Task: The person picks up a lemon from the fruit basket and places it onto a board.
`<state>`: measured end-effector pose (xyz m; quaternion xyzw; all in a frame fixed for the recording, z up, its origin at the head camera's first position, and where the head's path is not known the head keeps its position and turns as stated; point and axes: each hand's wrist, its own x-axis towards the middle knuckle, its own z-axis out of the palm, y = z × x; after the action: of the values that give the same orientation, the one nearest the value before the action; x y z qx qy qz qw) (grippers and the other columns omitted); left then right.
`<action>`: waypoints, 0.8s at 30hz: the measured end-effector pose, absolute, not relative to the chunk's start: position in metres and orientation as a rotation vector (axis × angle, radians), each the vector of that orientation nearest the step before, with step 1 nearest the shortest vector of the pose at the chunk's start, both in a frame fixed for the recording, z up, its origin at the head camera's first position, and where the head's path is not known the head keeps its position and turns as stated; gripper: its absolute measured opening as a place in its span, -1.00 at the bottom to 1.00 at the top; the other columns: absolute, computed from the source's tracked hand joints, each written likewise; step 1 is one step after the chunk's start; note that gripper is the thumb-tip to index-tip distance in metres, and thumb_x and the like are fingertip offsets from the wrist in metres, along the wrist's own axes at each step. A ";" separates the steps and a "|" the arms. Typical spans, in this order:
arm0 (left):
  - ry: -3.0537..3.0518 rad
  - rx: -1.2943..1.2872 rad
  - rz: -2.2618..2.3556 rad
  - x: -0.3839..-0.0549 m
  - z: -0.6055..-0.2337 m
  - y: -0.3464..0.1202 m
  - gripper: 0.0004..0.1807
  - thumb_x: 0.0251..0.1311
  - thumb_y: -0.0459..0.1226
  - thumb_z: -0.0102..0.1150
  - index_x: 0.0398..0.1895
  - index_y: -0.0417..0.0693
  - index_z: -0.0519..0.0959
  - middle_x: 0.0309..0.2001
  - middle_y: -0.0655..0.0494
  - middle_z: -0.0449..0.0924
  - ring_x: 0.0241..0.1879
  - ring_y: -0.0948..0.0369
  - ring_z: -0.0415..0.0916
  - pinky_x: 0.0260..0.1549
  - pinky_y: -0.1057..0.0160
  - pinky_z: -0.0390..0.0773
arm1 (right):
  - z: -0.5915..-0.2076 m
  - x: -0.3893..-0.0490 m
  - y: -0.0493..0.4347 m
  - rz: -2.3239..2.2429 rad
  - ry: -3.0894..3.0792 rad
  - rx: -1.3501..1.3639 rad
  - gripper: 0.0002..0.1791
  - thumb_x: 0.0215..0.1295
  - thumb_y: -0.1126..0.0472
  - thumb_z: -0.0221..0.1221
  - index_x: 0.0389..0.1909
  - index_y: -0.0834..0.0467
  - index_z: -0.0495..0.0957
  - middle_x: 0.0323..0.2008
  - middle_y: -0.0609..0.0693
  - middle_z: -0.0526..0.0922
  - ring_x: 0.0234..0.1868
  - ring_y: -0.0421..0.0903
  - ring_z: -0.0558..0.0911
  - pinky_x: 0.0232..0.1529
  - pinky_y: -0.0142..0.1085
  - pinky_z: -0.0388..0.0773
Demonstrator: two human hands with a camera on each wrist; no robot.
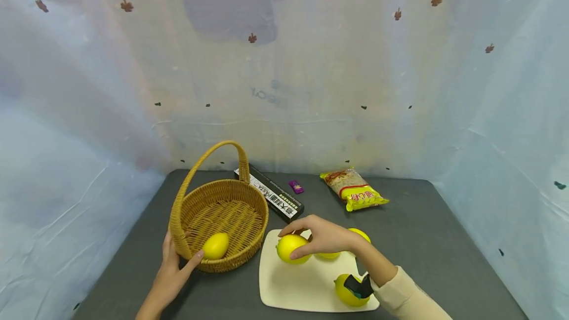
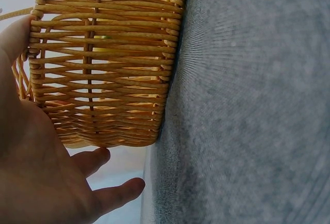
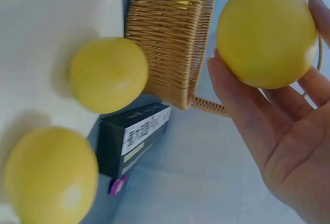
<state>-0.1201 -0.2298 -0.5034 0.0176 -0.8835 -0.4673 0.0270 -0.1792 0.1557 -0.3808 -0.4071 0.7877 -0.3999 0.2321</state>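
My right hand (image 1: 322,236) holds a yellow lemon (image 1: 291,248) between thumb and fingers, above the cream cutting board (image 1: 284,285). In the right wrist view the held lemon (image 3: 265,35) appears clear of the board. Two more lemons (image 3: 109,74) lie behind that hand, partly hidden in the head view, and another lemon (image 1: 344,290) sits near the front, partly covered by a black wrist strap. On the left, my left hand (image 1: 171,270) grips the near-left rim of a round wicker basket (image 1: 262,226), thumb over the edge. Inside the basket rests one lemon (image 1: 216,246).
Behind the basket a black pasta box (image 1: 280,196) lies at a slant, with a small purple packet (image 1: 296,186) beside it. A yellow plastic food bag (image 1: 355,191) is at the back right. The basket's tall handle (image 1: 191,177) arches upward. A pale curtain surrounds the grey table.
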 end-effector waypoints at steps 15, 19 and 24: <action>-2.724 0.058 -1.450 -0.119 -0.505 -0.230 -0.08 0.42 0.08 0.09 0.61 -0.02 -0.18 0.52 0.06 -0.80 0.42 -0.43 -0.13 0.05 -0.53 0.17 | -0.419 -0.155 0.189 -1.011 2.264 -1.069 -0.51 0.24 0.09 0.40 0.14 0.20 0.62 0.05 -0.11 0.66 -0.01 -0.31 0.55 0.09 -0.30 0.51; -2.736 0.062 -1.443 -0.119 -0.505 -0.231 -0.07 0.42 0.08 0.08 0.61 -0.03 -0.17 0.51 0.08 -0.82 0.42 -0.44 -0.16 0.04 -0.55 0.16 | -0.431 -0.151 0.191 -0.956 2.265 -1.055 -0.51 0.19 0.09 0.43 0.11 0.20 0.64 -0.02 -0.19 0.66 -0.08 -0.35 0.53 0.02 -0.35 0.51; -2.743 0.061 -1.442 -0.120 -0.504 -0.231 -0.09 0.42 0.09 0.08 0.60 -0.05 -0.14 0.51 0.09 -0.83 0.42 -0.46 -0.17 0.03 -0.56 0.16 | -0.440 -0.149 0.192 -0.924 2.238 -1.077 -0.53 0.15 0.15 0.45 0.09 0.18 0.64 0.00 -0.17 0.67 -0.04 -0.35 0.55 0.06 -0.34 0.51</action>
<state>-0.1198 -0.2305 -0.5040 0.0197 -0.8847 -0.4652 0.0208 -0.1493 0.1918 -0.4395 -0.3942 0.8192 -0.3381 0.2435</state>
